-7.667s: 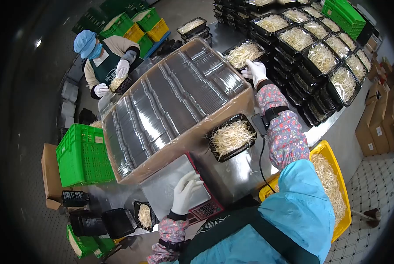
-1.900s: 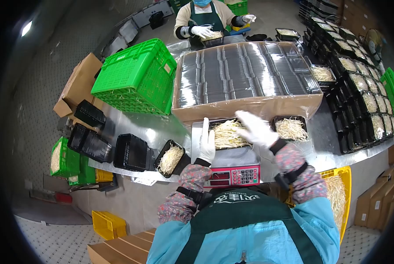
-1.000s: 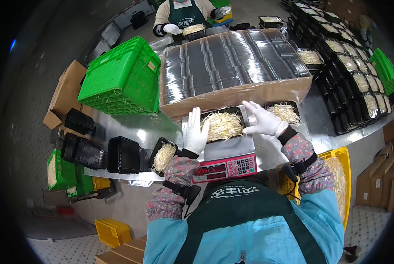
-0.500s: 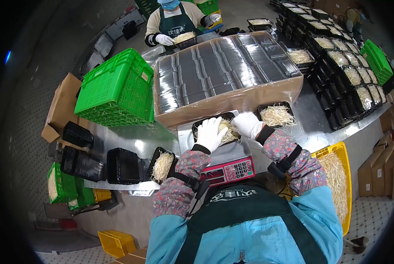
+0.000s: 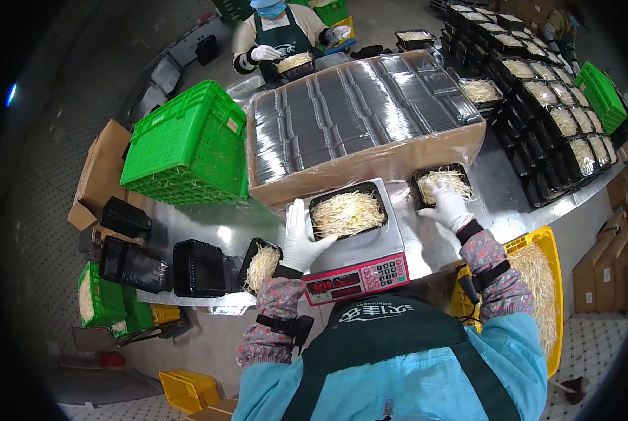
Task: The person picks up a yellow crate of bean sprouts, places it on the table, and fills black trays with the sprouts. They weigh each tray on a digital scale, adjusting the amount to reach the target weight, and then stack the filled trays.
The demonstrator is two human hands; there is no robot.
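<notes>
Sprout trays point(image 5: 347, 210), three close — left hand point(image 5: 301, 240) flat beside, right hand point(image 5: 448, 203) spread atop one.

Bright, even light falls from overhead. Glare pools on the steel table point(image 5: 222, 224) at 9 o'clock and streaks the film-wrapped carton point(image 5: 356, 112) at 12. The centre sprout tray point(image 5: 347, 212) looks crisp; the edges bend and sink into a black vignette.

Head view, steeply downward, close overhead
</notes>
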